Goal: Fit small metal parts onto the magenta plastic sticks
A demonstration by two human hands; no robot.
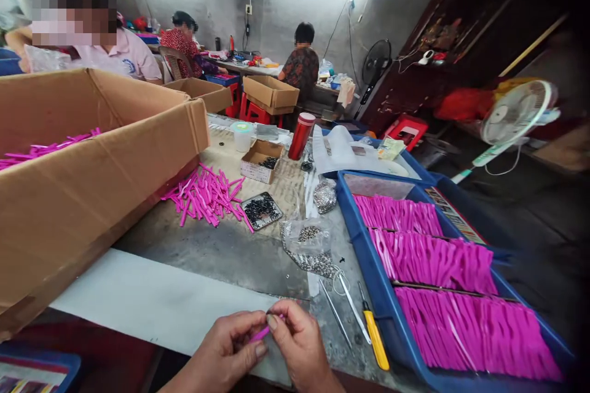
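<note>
At 6 o'clock, near edge of the bench (221, 255): I log both hands meeting on one pink piece (259, 334).
Left hand (225, 353): grip closed, thumb and fingers pinching the piece's lower end.
Right hand (302, 344): grip closed on the upper end; fingertip detail too small to tell.
Yellow-handled tool (375, 338): 3 o'clock of the hands, flat on the bench.
Blue tray (362, 252): 2 o'clock, rows of pink pieces inside.
Loose pink pile (205, 196): 12 o'clock, beside the cardboard box (92, 196).
</note>
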